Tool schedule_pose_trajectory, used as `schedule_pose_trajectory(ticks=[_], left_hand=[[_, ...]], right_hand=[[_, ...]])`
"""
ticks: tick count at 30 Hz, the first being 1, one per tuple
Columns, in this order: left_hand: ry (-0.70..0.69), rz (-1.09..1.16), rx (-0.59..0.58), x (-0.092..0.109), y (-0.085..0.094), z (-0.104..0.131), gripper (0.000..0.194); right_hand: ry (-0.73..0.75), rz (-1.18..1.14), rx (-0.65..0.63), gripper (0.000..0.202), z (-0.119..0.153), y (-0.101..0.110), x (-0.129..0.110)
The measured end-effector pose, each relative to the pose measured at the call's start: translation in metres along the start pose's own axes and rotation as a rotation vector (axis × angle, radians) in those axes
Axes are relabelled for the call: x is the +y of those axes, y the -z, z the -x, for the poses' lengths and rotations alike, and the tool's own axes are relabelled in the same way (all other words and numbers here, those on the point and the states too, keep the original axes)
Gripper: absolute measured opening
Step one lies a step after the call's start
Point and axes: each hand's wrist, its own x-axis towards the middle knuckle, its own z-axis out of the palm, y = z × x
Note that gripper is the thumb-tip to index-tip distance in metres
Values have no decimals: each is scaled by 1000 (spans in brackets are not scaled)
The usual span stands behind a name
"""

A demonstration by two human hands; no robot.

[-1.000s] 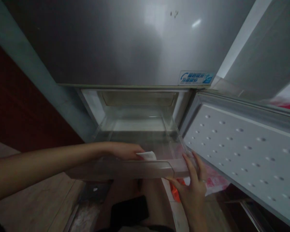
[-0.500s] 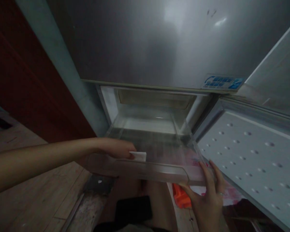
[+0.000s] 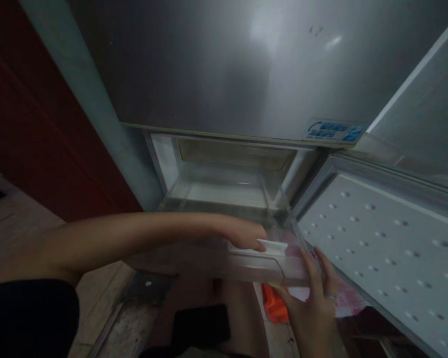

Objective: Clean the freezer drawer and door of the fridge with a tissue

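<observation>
A clear plastic drawer [image 3: 216,263] juts out of the open lower compartment of a silver refrigerator [image 3: 194,64]. Inside its front wall, toward the right, my left hand [image 3: 248,234] presses a folded white cloth [image 3: 274,247] between thumb and fingers; the far fingertips are hidden. My right hand [image 3: 315,293] grips the drawer's front right corner, with fingers over the rim and the thumb underneath. A ring shows on one finger.
The lower refrigerator door [image 3: 381,248] stands open at the right. A red-brown panel [image 3: 41,124] rises at the left. A black phone-like object [image 3: 200,325] lies on my lap. Something orange [image 3: 274,303] is below the drawer.
My left hand has slid to the right along the drawer's front wall with the white cloth, and more of the left arm and dark sleeve shows. My right hand keeps its grip on the corner.
</observation>
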Motion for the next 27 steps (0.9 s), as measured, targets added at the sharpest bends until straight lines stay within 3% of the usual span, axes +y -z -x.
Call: schedule_pose_trajectory(ticks=[4, 9, 13, 18, 23, 27], left_hand=[[106, -15, -40, -10, 7, 47, 24], [308, 84, -77, -42, 7, 111, 21], [404, 172, -33, -56, -1, 139, 22], [363, 137, 52, -30, 3, 128, 24], [238, 1, 77, 14, 14, 83, 26], [112, -251, 93, 43, 3, 45, 24]], right_hand=[[-17, -14, 2, 70, 1, -1, 0], [9, -7, 13, 69, 1, 0, 2], [7, 0, 18, 70, 1, -2, 3], [17, -16, 32, 69, 1, -3, 3], [9, -5, 28, 69, 2, -2, 1], [6, -2, 13, 71, 2, -2, 0]])
